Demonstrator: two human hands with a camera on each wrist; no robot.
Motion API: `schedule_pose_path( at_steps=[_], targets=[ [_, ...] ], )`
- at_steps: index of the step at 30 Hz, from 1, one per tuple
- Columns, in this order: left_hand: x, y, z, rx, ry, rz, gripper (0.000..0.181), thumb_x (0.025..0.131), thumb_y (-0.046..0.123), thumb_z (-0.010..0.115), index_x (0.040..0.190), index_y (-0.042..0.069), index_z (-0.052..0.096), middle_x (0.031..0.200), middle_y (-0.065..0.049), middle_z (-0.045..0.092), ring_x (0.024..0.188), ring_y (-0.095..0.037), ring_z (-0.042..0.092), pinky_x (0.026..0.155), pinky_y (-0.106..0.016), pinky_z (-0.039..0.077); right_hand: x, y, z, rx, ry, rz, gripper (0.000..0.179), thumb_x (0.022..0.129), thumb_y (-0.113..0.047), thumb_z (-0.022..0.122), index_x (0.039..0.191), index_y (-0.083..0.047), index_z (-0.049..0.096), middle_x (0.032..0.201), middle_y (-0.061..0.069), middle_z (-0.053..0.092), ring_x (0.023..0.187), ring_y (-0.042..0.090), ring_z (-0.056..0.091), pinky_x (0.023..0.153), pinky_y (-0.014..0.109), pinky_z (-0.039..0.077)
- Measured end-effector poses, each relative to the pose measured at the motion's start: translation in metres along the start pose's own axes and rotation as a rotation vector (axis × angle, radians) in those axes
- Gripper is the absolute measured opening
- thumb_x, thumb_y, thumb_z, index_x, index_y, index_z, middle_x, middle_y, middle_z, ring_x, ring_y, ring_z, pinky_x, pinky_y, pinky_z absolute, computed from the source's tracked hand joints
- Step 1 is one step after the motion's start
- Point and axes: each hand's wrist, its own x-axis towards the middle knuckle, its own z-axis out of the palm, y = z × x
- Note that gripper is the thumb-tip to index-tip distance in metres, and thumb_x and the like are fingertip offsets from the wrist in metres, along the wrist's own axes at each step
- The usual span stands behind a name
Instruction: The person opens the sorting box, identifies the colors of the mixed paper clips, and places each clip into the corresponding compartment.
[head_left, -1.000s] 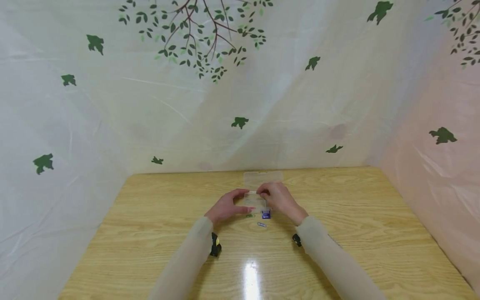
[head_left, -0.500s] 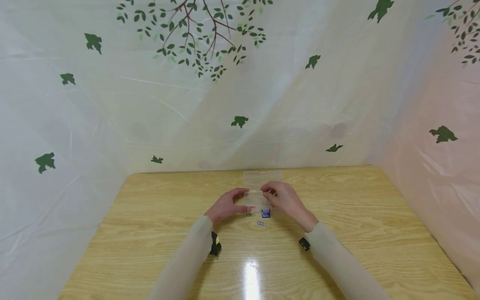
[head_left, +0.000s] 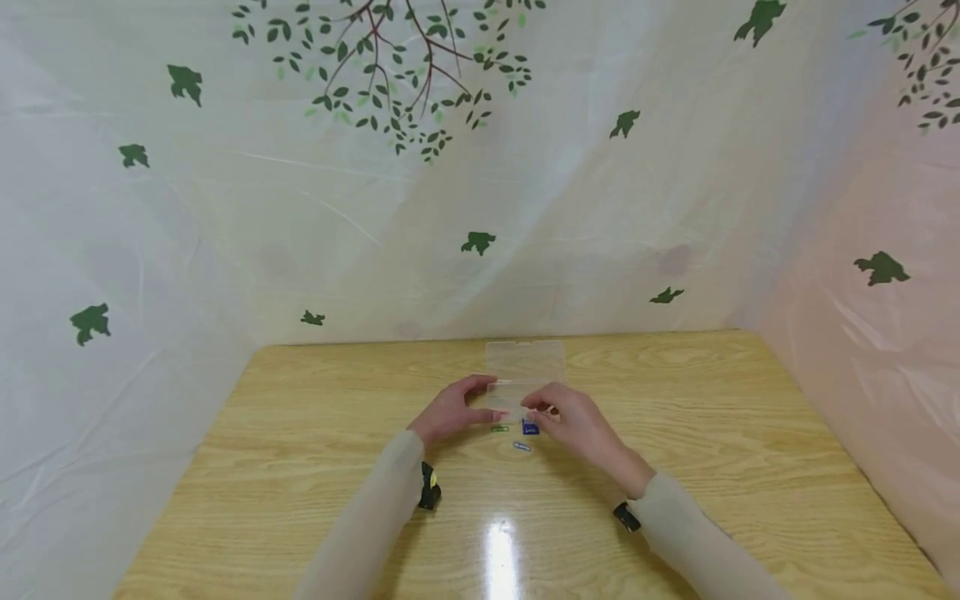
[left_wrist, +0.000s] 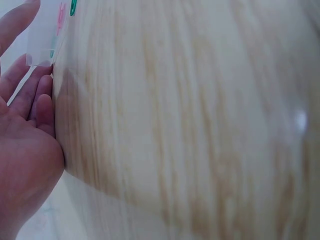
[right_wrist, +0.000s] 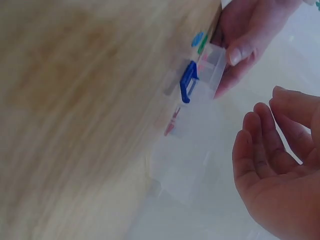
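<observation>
A small clear plastic box (head_left: 510,393) with compartments stands on the table, its lid (head_left: 525,360) folded back flat behind it. My left hand (head_left: 453,412) holds the box from the left, thumb at the front wall and fingers at the back. My right hand (head_left: 576,417) hovers over the box's front right part, fingers loosely bent; I see nothing held there. A dark-blue rectangular piece (right_wrist: 188,82) is at the box's front, its kind unclear. Nearby lie a green paper clip (head_left: 499,429) and a blue paper clip (head_left: 522,447). Red-pink clips (right_wrist: 173,120) show through the plastic.
Wood-grain tabletop (head_left: 337,467) surrounds the box. A pale sheet wall (head_left: 360,275) with leaf prints rises at the table's back edge, with more sheeting along both sides. Black wrist devices (head_left: 430,487) are worn on both arms.
My right hand has moved from the back edge of the box toward me, to its front right, and the right forearm has shifted right and nearer. My left hand stays on the box.
</observation>
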Motion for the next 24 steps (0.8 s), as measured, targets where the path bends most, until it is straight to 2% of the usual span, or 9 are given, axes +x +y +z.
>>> schedule_pose_path(
  at_steps=[5, 11, 18, 24],
  targets=[
    [0.000, -0.001, 0.000, 0.002, -0.002, 0.009, 0.068, 0.093, 0.033, 0.080, 0.152, 0.017, 0.051, 0.155, -0.007, 0.051, 0.144, -0.025, 0.046, 0.119, -0.046, 0.035, -0.007, -0.002, 0.004, -0.004, -0.035, -0.015, 0.015, 0.096, -0.007, 0.075, 0.110, -0.006, 0.076, 0.107, 0.002, 0.072, 0.096, 0.017, 0.068, 0.085, 0.040, 0.059],
    [-0.002, -0.001, 0.000, 0.007, -0.011, 0.026, 0.067, 0.095, 0.033, 0.078, 0.153, 0.015, 0.050, 0.156, -0.009, 0.050, 0.145, -0.028, 0.044, 0.118, -0.048, 0.036, -0.013, -0.003, 0.009, 0.015, -0.086, -0.012, 0.014, 0.095, -0.005, 0.074, 0.110, -0.005, 0.076, 0.103, -0.001, 0.072, 0.093, 0.013, 0.067, 0.084, 0.034, 0.058],
    [-0.004, 0.000, 0.000, 0.010, -0.007, 0.033, 0.067, 0.095, 0.034, 0.077, 0.153, 0.015, 0.050, 0.155, -0.008, 0.051, 0.145, -0.028, 0.045, 0.118, -0.048, 0.036, -0.017, -0.003, 0.013, 0.081, -0.140, 0.001, 0.017, 0.096, -0.006, 0.073, 0.113, -0.003, 0.075, 0.106, 0.005, 0.074, 0.096, 0.017, 0.069, 0.086, 0.037, 0.059],
    [-0.004, -0.002, 0.001, 0.007, 0.000, 0.029, 0.066, 0.095, 0.033, 0.077, 0.153, 0.017, 0.051, 0.156, -0.007, 0.050, 0.145, -0.026, 0.045, 0.119, -0.047, 0.035, -0.017, 0.000, 0.016, 0.122, -0.211, 0.005, 0.018, 0.098, -0.005, 0.070, 0.116, -0.003, 0.073, 0.111, 0.007, 0.075, 0.106, 0.024, 0.071, 0.104, 0.050, 0.051]
  ],
)
